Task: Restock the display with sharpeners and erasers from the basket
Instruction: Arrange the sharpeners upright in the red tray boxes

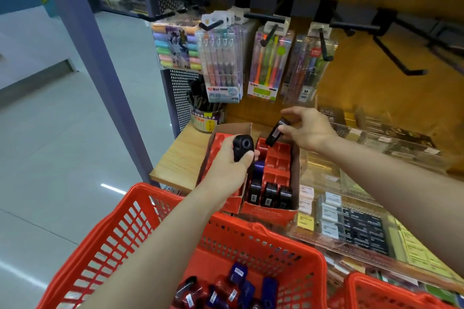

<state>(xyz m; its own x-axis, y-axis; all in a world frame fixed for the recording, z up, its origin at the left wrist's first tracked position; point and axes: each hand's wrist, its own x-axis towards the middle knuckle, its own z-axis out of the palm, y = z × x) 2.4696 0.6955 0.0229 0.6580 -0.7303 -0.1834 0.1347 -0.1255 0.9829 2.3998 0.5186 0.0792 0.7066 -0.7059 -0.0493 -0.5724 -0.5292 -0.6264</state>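
Head view: left hand (227, 165) grips a black sharpener (242, 147), hole facing up, over the left side of the red display box (270, 211) on the wooden shelf (180, 158); right hand (307, 129) pinches a second black sharpener (276, 132), tilted, its lower end above an open slot at the back of the box. Three black sharpeners (270, 194) stand in the front row; more blue and dark red sharpeners (233, 288) lie loose in the red basket (120, 231) below, erasers (330, 213) in the clear tray just right of the box.
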